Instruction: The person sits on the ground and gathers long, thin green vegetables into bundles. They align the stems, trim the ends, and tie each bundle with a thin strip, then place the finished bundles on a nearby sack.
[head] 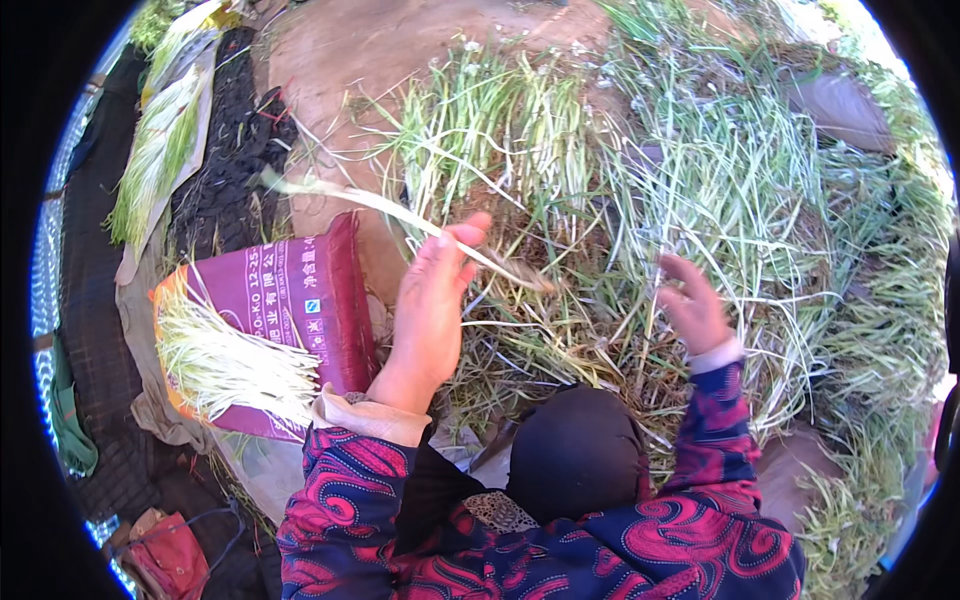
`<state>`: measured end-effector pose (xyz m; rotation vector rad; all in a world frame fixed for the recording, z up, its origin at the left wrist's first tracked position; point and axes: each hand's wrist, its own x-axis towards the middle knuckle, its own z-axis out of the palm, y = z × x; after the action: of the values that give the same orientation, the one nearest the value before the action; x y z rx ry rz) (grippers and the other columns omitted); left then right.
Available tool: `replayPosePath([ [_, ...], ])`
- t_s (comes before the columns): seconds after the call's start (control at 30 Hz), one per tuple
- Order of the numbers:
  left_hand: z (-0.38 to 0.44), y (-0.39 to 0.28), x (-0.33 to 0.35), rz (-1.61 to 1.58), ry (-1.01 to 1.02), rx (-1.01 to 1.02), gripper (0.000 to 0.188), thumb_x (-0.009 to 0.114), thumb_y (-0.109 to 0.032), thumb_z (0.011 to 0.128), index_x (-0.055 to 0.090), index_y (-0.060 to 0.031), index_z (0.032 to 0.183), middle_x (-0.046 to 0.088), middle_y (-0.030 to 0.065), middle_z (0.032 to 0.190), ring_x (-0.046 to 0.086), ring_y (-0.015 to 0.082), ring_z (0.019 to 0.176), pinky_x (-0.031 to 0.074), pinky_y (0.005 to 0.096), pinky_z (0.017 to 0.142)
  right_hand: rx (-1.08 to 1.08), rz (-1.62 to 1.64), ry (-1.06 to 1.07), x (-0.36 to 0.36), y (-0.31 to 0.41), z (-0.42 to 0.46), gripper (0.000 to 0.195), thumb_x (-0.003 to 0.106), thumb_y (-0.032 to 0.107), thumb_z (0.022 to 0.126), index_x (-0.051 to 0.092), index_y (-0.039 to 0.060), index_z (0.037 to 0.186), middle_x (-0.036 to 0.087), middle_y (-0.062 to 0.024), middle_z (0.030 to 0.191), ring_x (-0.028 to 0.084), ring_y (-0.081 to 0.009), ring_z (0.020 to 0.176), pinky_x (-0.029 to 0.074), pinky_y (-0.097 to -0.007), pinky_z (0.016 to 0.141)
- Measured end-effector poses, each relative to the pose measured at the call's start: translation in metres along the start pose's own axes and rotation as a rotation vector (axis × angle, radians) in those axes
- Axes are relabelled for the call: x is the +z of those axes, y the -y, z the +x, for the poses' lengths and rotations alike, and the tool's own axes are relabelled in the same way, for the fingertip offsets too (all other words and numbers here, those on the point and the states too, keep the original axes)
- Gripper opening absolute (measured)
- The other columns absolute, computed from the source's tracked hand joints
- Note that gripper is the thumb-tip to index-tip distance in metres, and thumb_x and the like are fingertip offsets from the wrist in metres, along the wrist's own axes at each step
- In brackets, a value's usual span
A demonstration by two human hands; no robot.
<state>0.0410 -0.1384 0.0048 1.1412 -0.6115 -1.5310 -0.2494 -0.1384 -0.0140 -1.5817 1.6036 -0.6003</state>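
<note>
Between the thumb and fingers of my left hand point(431, 307) is a pale allium-like stalk point(390, 210), its leafy end to the upper left and its blurred brownish end to the lower right. My right hand point(694, 304) is raised over the plant litter, fingers apart and nothing visible in them. Beyond my hands lies a row of uncleaned green stalks point(517, 127) with brown bases towards me. A bunch of cleaned white stalks point(240, 360) rests on a purple printed sack point(341, 300) left of my left hand.
Loose leaves and stems point(720, 172) heap up on the right. More cleaned stalks point(161, 150) lie on a sheet at the far left, beside black netting point(229, 150). My dark-clad knee point(577, 450) is close below. A red bag point(165, 555) sits at the lower left.
</note>
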Motion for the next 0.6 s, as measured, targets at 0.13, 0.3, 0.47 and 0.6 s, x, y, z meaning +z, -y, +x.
replayPosePath([
  [0.13, -0.008, -0.008, 0.013, 0.115, 0.065, 0.050, 0.027, 0.035, -0.028, 0.093, 0.054, -0.0088, 0.097, 0.051, 0.0088, 0.119, 0.044, 0.0169, 0.110, 0.028, 0.0337, 0.095, -0.444, 0.348, 0.558, 0.079, 0.079, 0.017, 0.043, 0.060, 0.025, 0.080, 0.046, 0.0025, 0.113, 0.055, -0.0092, 0.100, 0.052, -0.0212, 0.092, 0.042, -0.0330, 0.079],
  [0.3, 0.021, -0.028, -0.010, -0.451, -0.239, 0.121, 0.019, 0.039, -0.027, 0.093, 0.050, -0.0112, 0.091, 0.059, 0.0060, 0.097, 0.054, 0.0189, 0.096, 0.041, 0.0339, 0.083, -0.061, 0.757, 0.798, 0.071, 0.061, 0.007, 0.018, 0.052, 0.023, 0.087, 0.049, 0.0049, 0.091, 0.041, 0.0050, 0.065, 0.038, -0.0031, 0.055, 0.033, -0.0189, 0.049],
  [0.47, 0.020, -0.045, -0.054, -0.542, -0.353, 0.223, 0.018, 0.039, -0.026, 0.093, 0.049, -0.0111, 0.091, 0.057, 0.0025, 0.088, 0.056, 0.0166, 0.086, 0.046, 0.0314, 0.075, 0.146, 1.008, 0.303, 0.035, 0.013, -0.032, 0.015, 0.049, 0.023, 0.088, 0.052, 0.0079, 0.088, 0.040, 0.0050, 0.058, 0.037, -0.0048, 0.046, 0.031, -0.0204, 0.042],
  [0.6, 0.020, -0.044, -0.055, -0.568, -0.367, 0.218, 0.017, 0.040, -0.026, 0.092, 0.048, -0.0110, 0.091, 0.055, 0.0016, 0.085, 0.054, 0.0157, 0.081, 0.045, 0.0308, 0.074, 0.205, 1.230, -0.412, -0.006, -0.038, -0.050, 0.022, 0.041, 0.029, 0.092, 0.049, 0.0108, 0.082, 0.029, 0.0069, 0.047, 0.025, -0.0054, 0.038, 0.020, -0.0218, 0.035],
])
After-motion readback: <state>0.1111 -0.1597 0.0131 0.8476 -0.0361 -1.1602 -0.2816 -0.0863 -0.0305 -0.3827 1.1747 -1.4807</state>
